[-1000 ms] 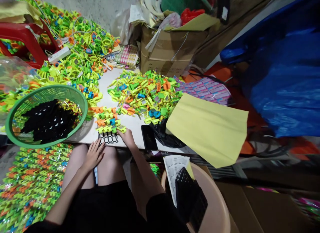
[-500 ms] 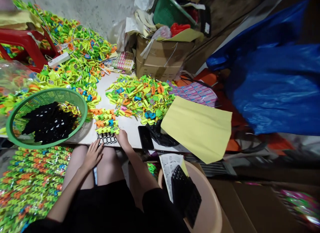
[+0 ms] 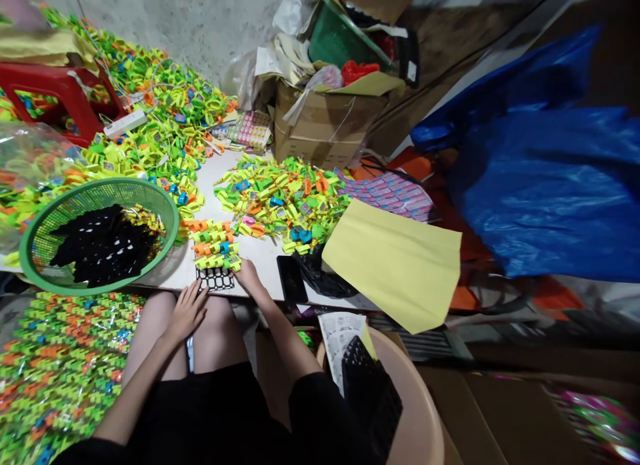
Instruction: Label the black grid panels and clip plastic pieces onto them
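A black grid tray [image 3: 216,278] lies at the near edge of the white table [image 3: 265,252], its far rows filled with green, yellow and orange plastic pieces [image 3: 214,242]. My left hand [image 3: 187,312] rests at the tray's near left corner, fingers stretched out and touching it. My right hand [image 3: 249,276] sits at the tray's right edge, fingers curled beside the last row of pieces; whether it holds one is hidden.
A loose heap of coloured pieces [image 3: 280,202] lies behind the tray. A green basket [image 3: 165,205] with black trays stands left. A black phone [image 3: 291,280], yellow paper [image 3: 395,262], cardboard box [image 3: 320,122], tan tub [image 3: 420,412] and blue bag [image 3: 550,185] lie right.
The view has shifted a little to the right and back. Both hands stay at the tray with almost no movement.
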A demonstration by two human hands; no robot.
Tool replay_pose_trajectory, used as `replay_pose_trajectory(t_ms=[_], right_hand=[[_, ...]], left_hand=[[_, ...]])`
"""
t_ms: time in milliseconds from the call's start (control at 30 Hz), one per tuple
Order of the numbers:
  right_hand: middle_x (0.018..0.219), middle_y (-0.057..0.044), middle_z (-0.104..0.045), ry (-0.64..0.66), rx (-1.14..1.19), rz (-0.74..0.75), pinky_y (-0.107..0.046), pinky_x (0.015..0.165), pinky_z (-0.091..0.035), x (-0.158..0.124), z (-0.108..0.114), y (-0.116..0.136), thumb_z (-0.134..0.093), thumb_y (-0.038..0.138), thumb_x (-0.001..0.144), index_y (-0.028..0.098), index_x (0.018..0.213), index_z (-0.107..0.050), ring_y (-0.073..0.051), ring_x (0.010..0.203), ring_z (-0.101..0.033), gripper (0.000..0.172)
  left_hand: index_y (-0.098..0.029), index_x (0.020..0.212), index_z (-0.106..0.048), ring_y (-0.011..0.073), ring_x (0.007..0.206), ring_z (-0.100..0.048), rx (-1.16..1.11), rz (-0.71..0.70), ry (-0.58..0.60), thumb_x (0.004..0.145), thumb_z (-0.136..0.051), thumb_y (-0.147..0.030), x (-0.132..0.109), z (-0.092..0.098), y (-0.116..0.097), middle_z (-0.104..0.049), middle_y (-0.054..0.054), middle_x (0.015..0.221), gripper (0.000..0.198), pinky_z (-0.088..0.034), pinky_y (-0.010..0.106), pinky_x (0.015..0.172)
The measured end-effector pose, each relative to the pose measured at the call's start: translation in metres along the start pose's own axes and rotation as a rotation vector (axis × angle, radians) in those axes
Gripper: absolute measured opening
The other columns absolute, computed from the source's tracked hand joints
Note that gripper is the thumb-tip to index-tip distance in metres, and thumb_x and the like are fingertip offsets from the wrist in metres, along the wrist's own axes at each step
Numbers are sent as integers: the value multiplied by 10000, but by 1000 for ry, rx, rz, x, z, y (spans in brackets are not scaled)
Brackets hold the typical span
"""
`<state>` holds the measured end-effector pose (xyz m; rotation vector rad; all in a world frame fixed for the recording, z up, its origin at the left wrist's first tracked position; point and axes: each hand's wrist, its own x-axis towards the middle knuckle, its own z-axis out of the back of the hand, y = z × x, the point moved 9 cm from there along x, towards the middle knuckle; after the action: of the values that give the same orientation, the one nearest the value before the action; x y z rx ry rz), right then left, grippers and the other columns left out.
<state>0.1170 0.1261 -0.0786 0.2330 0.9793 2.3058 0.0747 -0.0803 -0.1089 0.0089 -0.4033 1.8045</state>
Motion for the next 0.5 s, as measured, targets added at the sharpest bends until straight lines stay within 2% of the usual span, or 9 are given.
replay_pose_trajectory(t_ms=[167,300,400,467,500], right_hand=[[582,-24,-695,77,92,-43,-208,645,-473,4,-4,-3,-511,44,785,148,905,-717,-174,629,-675,260],[624,-16,-694,71,252,-14,-185,550,-435,4,-1,0,-520,100,785,142,825,-707,-139,567,-627,196],[656,-15,-690,204,436,27,-199,547,-451,10,0,-3,-565,195,791,131,845,-705,-127,565,-599,163],[692,-33,-697,295,502,30,-224,568,-479,22,14,-10,-602,258,791,124,902,-704,-138,594,-615,202],[730,-47,-706,295,493,22,-240,585,-494,33,29,-17,-617,282,791,125,936,-702,-149,623,-631,231]], left_hand=[[-173,1486,-315,248,1459,-211,0,-1,-1,954,-401,-298,0,0,1,-251,128,1567,553,-237,483,1173],[-185,1493,-299,259,1459,-208,26,-12,-16,947,-425,-301,-2,-2,3,-252,127,1567,572,-255,493,1162],[-200,1503,-273,262,1455,-219,42,-20,-38,945,-433,-303,-2,-3,5,-242,126,1570,589,-271,496,1154],[-213,1508,-260,262,1449,-237,59,-25,-51,944,-435,-297,-2,-4,6,-240,122,1571,596,-280,493,1152],[-219,1510,-255,264,1444,-250,70,-28,-60,942,-438,-294,-2,-4,6,-245,121,1569,601,-289,491,1148]])
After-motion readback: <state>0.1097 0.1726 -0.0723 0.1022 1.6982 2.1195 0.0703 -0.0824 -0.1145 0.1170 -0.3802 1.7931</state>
